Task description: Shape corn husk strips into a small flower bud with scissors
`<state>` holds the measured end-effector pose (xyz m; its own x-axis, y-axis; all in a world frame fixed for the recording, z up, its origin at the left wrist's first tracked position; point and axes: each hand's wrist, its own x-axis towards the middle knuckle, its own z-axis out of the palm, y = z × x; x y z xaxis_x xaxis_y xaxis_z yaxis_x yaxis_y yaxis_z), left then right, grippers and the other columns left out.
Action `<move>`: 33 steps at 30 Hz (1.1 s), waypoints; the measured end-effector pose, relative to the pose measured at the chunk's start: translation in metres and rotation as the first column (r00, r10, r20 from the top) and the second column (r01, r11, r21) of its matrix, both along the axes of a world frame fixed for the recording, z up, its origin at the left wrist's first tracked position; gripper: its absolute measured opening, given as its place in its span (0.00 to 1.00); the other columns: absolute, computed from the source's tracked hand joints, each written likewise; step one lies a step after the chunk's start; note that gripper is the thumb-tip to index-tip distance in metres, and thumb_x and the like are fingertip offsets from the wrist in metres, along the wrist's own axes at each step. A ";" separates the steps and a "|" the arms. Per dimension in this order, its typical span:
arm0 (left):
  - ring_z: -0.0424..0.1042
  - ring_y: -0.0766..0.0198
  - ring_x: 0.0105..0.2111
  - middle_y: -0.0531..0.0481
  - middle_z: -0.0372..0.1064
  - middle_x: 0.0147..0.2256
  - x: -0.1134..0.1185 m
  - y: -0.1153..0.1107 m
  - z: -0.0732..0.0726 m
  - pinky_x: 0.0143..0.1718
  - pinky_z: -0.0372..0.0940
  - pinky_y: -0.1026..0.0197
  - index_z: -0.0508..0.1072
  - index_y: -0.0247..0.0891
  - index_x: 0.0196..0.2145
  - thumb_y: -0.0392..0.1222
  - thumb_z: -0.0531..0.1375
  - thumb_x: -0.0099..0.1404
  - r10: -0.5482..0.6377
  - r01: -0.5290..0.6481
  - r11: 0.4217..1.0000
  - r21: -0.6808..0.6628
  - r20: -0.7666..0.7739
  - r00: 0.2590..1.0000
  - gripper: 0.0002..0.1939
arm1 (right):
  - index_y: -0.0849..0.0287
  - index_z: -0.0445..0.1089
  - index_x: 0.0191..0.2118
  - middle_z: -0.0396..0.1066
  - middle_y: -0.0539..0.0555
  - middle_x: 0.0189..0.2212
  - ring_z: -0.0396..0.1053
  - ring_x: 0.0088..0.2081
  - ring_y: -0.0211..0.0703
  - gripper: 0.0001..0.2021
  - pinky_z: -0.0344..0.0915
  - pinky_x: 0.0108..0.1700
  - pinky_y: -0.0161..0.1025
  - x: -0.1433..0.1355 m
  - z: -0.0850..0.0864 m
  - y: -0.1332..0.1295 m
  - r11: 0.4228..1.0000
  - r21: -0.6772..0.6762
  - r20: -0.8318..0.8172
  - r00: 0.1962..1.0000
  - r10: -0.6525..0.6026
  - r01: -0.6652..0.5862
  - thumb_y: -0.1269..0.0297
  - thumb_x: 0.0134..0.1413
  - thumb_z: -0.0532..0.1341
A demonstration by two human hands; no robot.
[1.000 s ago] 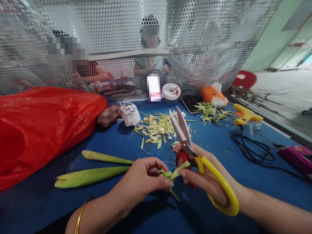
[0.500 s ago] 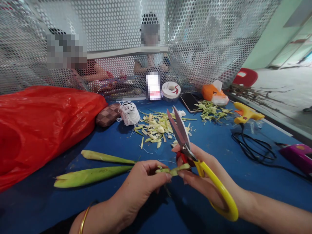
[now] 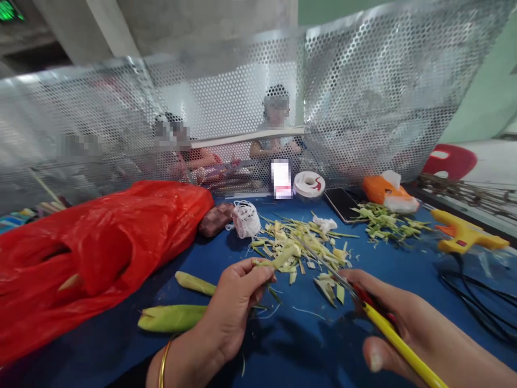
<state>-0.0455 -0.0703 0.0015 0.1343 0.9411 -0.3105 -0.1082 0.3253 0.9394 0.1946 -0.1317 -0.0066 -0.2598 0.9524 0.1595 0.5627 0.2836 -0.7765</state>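
Observation:
My left hand pinches a short pale-green plant piece between thumb and fingertips, its free end pointing right. A pair of scissors with yellow and red handles is held in my right hand. The blades point left and away, toward the tip of the plant piece; whether they touch it I cannot tell. Beyond both hands lies a heap of cut green and yellow trimmings. Left of my left hand, two long green leafy shoots lie on the blue table, partly hidden by the hand.
A red plastic bag covers the left side. Farther back are white string, a ribbon spool, a lit phone, a dark phone and an orange tissue pack. A yellow glue gun lies right; people sit behind perforated sheeting.
The view has tilted up and shifted left. My hands have drawn apart; the scissors have swung from pointing up to pointing left, toward the plant piece, which stays in my left hand.

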 end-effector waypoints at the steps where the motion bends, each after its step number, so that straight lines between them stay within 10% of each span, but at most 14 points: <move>1: 0.48 0.71 0.22 0.54 0.63 0.23 -0.001 0.000 0.002 0.22 0.45 0.66 0.73 0.36 0.23 0.43 0.65 0.53 0.014 -0.014 1.000 0.014 0.008 1.000 0.08 | 0.53 0.71 0.42 0.75 0.51 0.28 0.71 0.27 0.46 0.19 0.66 0.22 0.32 0.000 -0.002 0.000 1.000 0.026 0.022 1.000 0.004 -0.004 0.52 0.44 0.68; 9: 0.50 0.71 0.22 0.56 0.59 0.22 0.004 -0.007 -0.001 0.23 0.46 0.67 0.71 0.35 0.25 0.41 0.63 0.54 -0.090 0.091 0.996 -0.021 0.029 0.996 0.07 | 0.49 0.70 0.49 0.77 0.54 0.35 0.72 0.25 0.50 0.30 0.68 0.27 0.38 -0.013 -0.009 -0.005 0.998 0.066 0.097 0.995 -0.007 0.001 0.66 0.33 0.71; 16: 0.46 0.73 0.20 0.58 0.57 0.21 0.006 -0.009 0.002 0.22 0.43 0.66 0.71 0.35 0.26 0.39 0.64 0.50 -0.119 0.119 0.993 -0.025 -0.008 0.993 0.07 | 0.53 0.69 0.43 0.72 0.51 0.30 0.67 0.25 0.42 0.17 0.63 0.26 0.33 -0.019 0.001 -0.002 0.971 -0.226 0.151 0.981 0.119 -0.083 0.65 0.43 0.66; 33: 0.49 0.71 0.22 0.57 0.56 0.21 0.005 -0.008 0.003 0.24 0.46 0.67 0.71 0.35 0.25 0.39 0.63 0.49 -0.118 0.119 0.993 0.004 -0.043 0.992 0.06 | 0.54 0.67 0.28 0.67 0.47 0.22 0.63 0.23 0.38 0.08 0.59 0.24 0.29 -0.020 0.000 -0.003 0.968 -0.228 0.042 0.993 0.115 -0.102 0.59 0.48 0.66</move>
